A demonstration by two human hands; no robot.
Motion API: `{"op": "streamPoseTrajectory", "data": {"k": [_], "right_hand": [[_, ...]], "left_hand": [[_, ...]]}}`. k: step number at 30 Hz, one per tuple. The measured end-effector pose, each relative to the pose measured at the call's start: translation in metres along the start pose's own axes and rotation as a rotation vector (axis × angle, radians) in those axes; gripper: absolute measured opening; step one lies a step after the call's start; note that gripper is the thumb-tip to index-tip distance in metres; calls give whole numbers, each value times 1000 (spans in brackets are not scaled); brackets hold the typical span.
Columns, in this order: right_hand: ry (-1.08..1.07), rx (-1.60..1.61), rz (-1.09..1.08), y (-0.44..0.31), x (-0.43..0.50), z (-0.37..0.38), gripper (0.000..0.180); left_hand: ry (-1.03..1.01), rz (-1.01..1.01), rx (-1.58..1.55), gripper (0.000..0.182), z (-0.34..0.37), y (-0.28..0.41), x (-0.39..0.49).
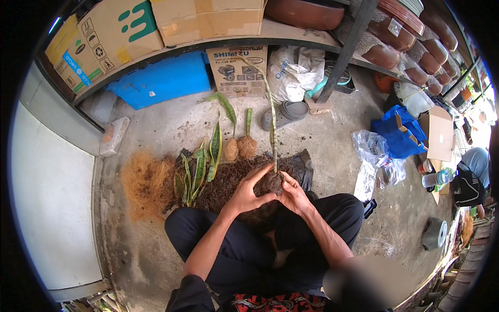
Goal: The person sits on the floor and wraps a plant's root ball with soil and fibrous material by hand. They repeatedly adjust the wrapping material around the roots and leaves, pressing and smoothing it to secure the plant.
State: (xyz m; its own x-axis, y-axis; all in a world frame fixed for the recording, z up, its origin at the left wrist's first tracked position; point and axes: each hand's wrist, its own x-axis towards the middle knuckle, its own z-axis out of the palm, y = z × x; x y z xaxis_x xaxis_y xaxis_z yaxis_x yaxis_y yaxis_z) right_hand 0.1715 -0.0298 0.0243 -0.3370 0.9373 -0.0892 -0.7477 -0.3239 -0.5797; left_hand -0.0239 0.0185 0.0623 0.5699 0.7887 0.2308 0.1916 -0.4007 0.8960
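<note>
Between my left hand (249, 191) and my right hand (295, 194) is a dark ball of soil (271, 183), cupped from both sides. A long snake plant leaf (273, 128) rises upright out of it. Under my hands, loose dark soil (226, 187) lies heaped on a black plastic sheet (307, 165). Several snake plant leaves (199, 167) rest at the heap's left side. Just beyond it stand two fibre-wrapped root balls, a smaller one (231, 150) and a rounder one (247, 147), each with a leaf. Left of the soil sits a pile of brown coconut fibre (146, 185).
Grey clogs (286, 114) stand beyond the soil, before a shelf with a blue bin (163, 85) and a cardboard pump box (238, 74). To the right are plastic bags (368, 148), a blue bag (401, 128), a water bottle (434, 178), a stool (434, 234) and another seated person (473, 175).
</note>
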Motion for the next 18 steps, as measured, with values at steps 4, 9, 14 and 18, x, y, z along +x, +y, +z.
{"op": "streamPoseTrajectory", "data": {"k": [4,9,14,18], "right_hand": [[-8,8,22,-3,0,3,43],[-54,67,40,5,0,-1,40],[-51,-43,82,5,3,0,38],[34,-290,95,7,6,-8,42]], "left_hand": [[-14,-38,-28,105,7,3,-3],[4,-15,-45,95,13,-1,-2],[85,-5,-14,83,17,-6,-8],[190,34,248,74,21,-17,-6]]}}
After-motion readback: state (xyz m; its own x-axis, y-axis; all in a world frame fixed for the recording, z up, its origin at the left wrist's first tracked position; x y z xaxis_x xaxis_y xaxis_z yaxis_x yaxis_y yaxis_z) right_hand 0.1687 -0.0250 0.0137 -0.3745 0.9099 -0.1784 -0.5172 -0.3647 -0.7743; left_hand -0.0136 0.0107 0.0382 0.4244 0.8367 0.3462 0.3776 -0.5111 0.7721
